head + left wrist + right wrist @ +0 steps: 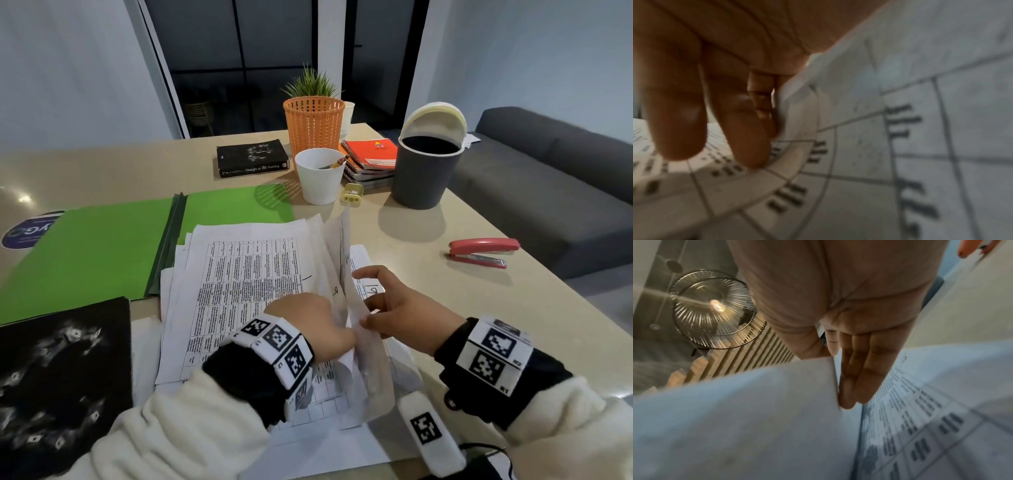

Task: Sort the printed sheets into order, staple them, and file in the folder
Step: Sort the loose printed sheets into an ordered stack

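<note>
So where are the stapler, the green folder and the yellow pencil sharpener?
stapler (481,250), head view, red top arm.
green folder (92,246), head view, bare left flap.
yellow pencil sharpener (353,195), head view, front face.

Printed sheets (239,291), centre of the head view: thin matt white paper, lifted leaves creased and slightly translucent; green folder (96,250) at left is matt card with a darker spine. Table (428,281) is smooth beige with a soft sheen; red stapler (483,251) at right, glossy plastic over bright metal. Upper centre: orange basket (313,125) of perforated plastic, white cup (320,176) smooth, grey bin (424,171) matt; sleeves (191,435) at bottom, fuzzy cream fleece.
</note>
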`<state>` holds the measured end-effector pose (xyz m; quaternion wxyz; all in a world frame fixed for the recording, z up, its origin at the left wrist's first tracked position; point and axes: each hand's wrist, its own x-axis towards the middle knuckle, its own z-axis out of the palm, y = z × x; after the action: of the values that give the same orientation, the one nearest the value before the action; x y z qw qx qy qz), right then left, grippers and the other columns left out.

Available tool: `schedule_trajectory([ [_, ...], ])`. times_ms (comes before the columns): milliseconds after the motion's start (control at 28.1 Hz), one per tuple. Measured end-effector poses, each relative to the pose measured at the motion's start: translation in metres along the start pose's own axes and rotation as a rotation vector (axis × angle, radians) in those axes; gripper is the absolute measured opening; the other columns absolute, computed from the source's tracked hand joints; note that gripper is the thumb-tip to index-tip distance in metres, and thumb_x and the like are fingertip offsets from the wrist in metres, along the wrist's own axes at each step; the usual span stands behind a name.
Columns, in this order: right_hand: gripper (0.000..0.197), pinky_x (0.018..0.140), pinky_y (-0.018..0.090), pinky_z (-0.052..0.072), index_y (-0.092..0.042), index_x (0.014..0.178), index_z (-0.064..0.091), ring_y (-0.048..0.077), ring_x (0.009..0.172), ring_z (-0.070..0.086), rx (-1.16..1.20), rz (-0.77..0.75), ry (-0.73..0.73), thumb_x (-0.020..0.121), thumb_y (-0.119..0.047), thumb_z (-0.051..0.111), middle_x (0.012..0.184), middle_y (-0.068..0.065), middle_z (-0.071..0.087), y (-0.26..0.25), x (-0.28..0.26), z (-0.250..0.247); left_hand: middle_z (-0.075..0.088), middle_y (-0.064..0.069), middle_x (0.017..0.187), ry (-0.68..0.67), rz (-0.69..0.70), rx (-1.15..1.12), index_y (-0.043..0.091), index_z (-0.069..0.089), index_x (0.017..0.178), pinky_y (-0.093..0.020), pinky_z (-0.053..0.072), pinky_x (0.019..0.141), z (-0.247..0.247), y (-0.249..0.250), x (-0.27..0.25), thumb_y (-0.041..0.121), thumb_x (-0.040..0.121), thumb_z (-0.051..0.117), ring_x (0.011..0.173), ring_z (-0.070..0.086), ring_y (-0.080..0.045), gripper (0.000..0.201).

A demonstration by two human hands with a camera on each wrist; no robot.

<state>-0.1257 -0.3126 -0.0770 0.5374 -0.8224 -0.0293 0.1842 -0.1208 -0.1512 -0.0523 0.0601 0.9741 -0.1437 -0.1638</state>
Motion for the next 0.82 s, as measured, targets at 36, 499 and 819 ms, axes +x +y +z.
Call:
schedule_trajectory([
  [36, 0.057, 0.075, 0.036, 0.054, -0.046, 0.113, 0.039, 0.019, 0.072, 0.058, -0.045, -0.007, 0.032, 0.084, 0.0, 0.058, 0.097, 0.012, 0.067, 0.0, -0.001, 0.0, 0.049, 0.004, 0.07, -0.009, -0.008, -0.008, 0.02, 0.045, 0.064, -0.024, 0.035, 0.054, 0.0, -0.003, 0.002, 0.048, 0.08, 0.048, 0.069, 0.051, -0.018, 0.032],
  [499, 0.011, 0.058, 0.015, 0.042, -0.031, 0.091, 0.069, -0.001, 0.055, 0.053, -0.505, 0.258, -0.043, 0.087, -0.033, 0.059, 0.075, -0.01, 0.066, -0.002, -0.009, -0.013, 0.054, -0.006, 0.074, 0.028, -0.009, 0.036, 0.008, 0.051, 0.07, -0.025, 0.024, 0.049, 0.01, -0.007, 0.013, 0.048, 0.093, 0.031, 0.051, 0.034, -0.013, 0.05],
  [819, 0.025, 0.074, 0.028, 0.055, -0.023, 0.115, 0.057, 0.017, 0.083, 0.064, -0.276, 0.096, -0.173, 0.09, -0.019, 0.058, 0.096, -0.007, 0.061, -0.011, -0.011, 0.003, 0.043, 0.005, 0.072, 0.087, -0.047, -0.048, 0.024, 0.036, 0.069, -0.029, 0.03, 0.059, 0.008, -0.007, 0.009, 0.069, 0.084, 0.034, 0.074, 0.046, -0.019, 0.048],
])
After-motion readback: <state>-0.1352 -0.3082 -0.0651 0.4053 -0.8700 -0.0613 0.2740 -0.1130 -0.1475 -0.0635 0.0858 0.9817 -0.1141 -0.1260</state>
